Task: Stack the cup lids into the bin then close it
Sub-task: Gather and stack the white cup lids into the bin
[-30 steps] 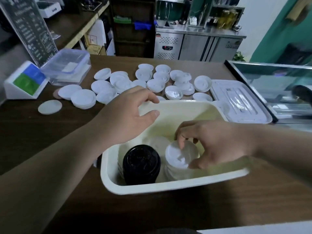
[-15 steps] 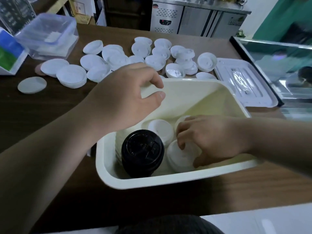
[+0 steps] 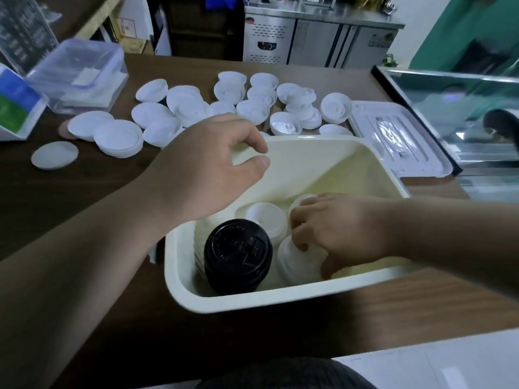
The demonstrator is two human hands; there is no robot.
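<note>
While right grip [image 3: 345, 228] clasps lid stack [image 3: 292, 261], left grip [image 3: 207, 169] slack; wooden counter [image 3: 84, 209], steel fridge [image 3: 317, 40] behind.

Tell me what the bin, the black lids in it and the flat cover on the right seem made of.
Bin: looks like opaque cream plastic, smooth, slightly glossy, with a rounded moulded rim. Black lids: probably thin glossy plastic; embossed marks catch light. Cover: seemingly whitish plastic with moulded ridges, semi-matt.

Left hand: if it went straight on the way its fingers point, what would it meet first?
Probably the far rim of the bin; the left hand seems to hover above it, so it may clear it and reach the loose white lids beyond. Depth is unclear.
</note>
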